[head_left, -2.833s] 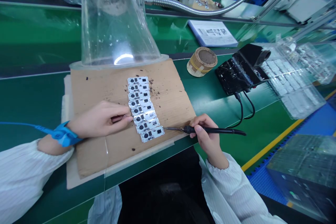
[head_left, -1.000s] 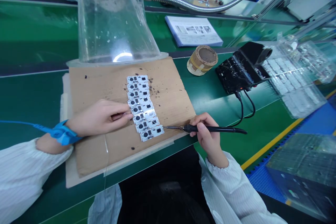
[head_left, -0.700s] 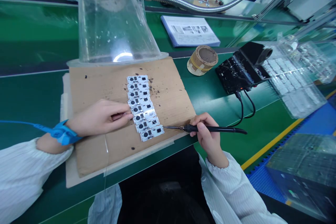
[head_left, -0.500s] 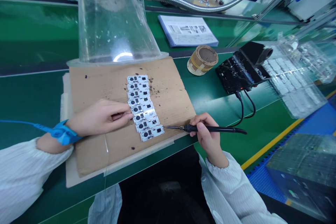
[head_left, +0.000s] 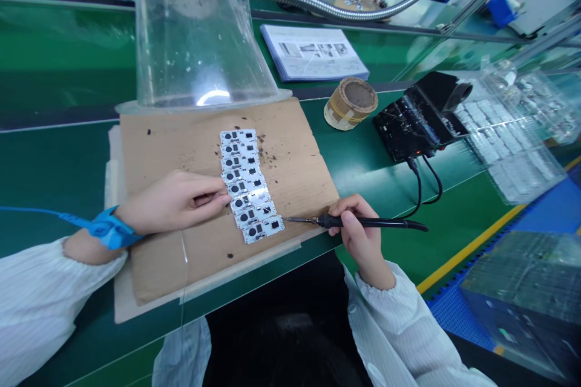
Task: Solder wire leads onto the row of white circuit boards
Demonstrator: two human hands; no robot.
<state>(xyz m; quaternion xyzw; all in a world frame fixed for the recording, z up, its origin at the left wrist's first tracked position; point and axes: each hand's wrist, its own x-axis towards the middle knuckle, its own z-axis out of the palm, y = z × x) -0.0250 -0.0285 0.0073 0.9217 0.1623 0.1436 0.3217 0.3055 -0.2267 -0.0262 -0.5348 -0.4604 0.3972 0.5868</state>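
Observation:
A column of several white circuit boards (head_left: 247,187) with black round and square parts lies on the brown cardboard (head_left: 295,157). My left hand (head_left: 195,201) is closed in a pinch at the boards' left edge, holding a thin solder wire (head_left: 184,248) that trails below the hand over the cardboard; its end between the fingers is mostly hidden. A blue wrist strap (head_left: 113,228) circles that wrist. In my right hand (head_left: 356,224) is a black soldering iron (head_left: 367,222), held like a pen, its tip at the right edge of the board nearest me.
A clear fume hood (head_left: 195,42) with a metal hose stands behind the cardboard. To the right are a round tape-wrapped pot (head_left: 349,106), a black soldering-iron stand (head_left: 417,115) with cables, and clear trays (head_left: 508,139). Printed sheets (head_left: 315,51) lie beyond; a co-worker sits across.
The printed sheets have slid a little to the left. A blue object in the far right background has shifted. Both hands, the iron and the boards are almost where they were.

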